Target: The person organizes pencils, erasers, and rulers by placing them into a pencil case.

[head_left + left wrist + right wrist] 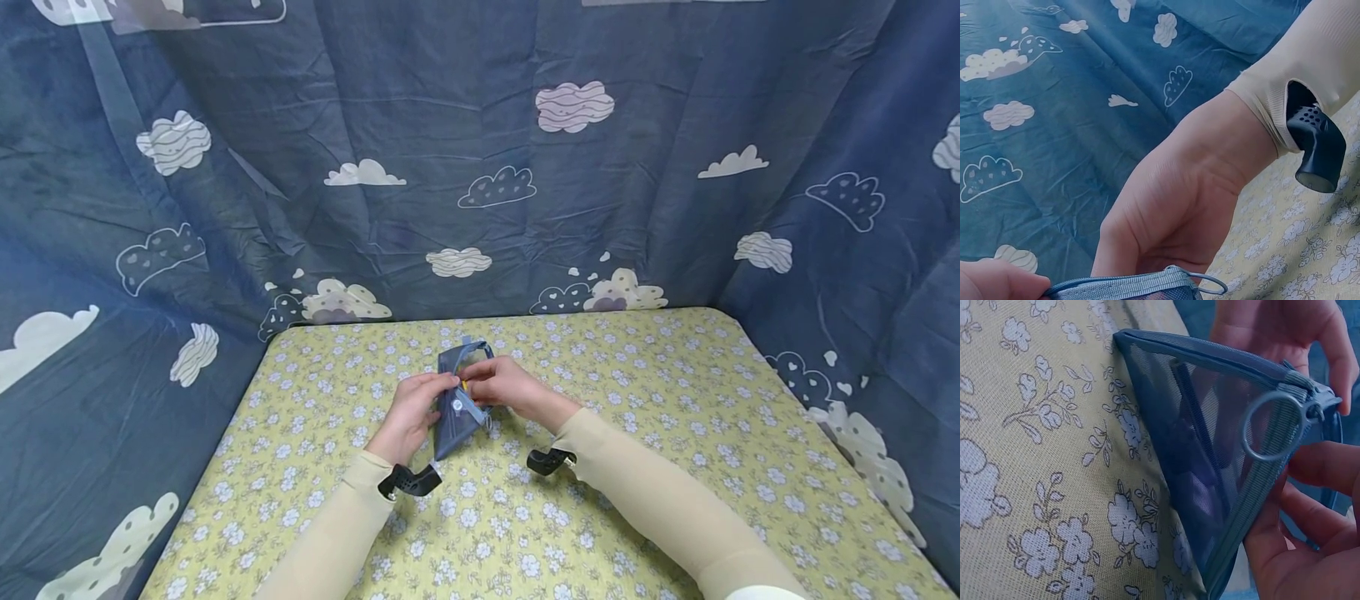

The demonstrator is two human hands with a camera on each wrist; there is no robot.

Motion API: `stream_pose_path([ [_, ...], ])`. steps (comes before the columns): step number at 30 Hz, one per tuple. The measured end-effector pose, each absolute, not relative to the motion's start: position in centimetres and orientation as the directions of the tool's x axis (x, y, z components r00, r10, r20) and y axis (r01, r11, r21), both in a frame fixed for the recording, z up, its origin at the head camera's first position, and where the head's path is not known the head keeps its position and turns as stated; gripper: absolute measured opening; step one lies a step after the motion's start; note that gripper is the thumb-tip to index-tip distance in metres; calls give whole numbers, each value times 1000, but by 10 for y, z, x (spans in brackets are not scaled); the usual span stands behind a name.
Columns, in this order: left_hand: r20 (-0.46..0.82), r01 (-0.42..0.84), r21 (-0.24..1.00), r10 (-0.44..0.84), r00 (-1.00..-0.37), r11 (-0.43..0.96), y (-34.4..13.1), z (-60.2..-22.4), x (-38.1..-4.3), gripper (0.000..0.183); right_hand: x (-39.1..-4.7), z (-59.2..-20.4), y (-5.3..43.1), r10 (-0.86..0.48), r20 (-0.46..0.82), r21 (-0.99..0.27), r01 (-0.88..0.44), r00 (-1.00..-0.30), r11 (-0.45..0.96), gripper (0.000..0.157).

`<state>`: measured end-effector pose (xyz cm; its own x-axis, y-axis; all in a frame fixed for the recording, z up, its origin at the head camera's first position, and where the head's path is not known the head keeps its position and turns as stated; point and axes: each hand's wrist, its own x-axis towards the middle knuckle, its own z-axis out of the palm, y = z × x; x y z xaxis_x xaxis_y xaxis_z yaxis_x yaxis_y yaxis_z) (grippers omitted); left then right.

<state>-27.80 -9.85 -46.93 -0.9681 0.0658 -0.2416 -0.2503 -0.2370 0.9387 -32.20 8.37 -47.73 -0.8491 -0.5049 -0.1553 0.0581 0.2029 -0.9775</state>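
A blue mesh zipper pouch (pixel 453 429) stands tilted near the middle of the table, its zipped side open. In the right wrist view, a ring pull (pixel 1274 426) hangs at the zipper's end. Through the mesh show a dark stick-like thing (pixel 1200 431) and a purplish shape (pixel 1200 494). My left hand (pixel 408 412) pinches the pouch's edge from the left. From the right, my right hand (pixel 517 390) reaches into the opening, its fingertips partly hidden. A small yellow thing (pixel 464 386) shows beside those fingers; whether they hold it is unclear.
A yellow flowered cloth (pixel 637 467) covers the table under the pouch. Dark blue curtains (pixel 435 108) with cloud prints stand behind and at both sides. Each wrist carries a black camera mount (pixel 408 480) poking out of a beige sleeve (pixel 652 492).
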Motion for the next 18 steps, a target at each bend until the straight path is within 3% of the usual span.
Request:
stream_pose_path([
  [6, -251, -255, 928, 50, -967, -273, -100, -470, -278, 19, -323, -480, 82, -496, -148, -970, 28, -856, 240, 40],
  [18, -273, -275, 874, 63, -960, -400, -108, -470, -276, 25, -321, -471, 87, -473, -92, -993, 43, -876, 113, 40],
])
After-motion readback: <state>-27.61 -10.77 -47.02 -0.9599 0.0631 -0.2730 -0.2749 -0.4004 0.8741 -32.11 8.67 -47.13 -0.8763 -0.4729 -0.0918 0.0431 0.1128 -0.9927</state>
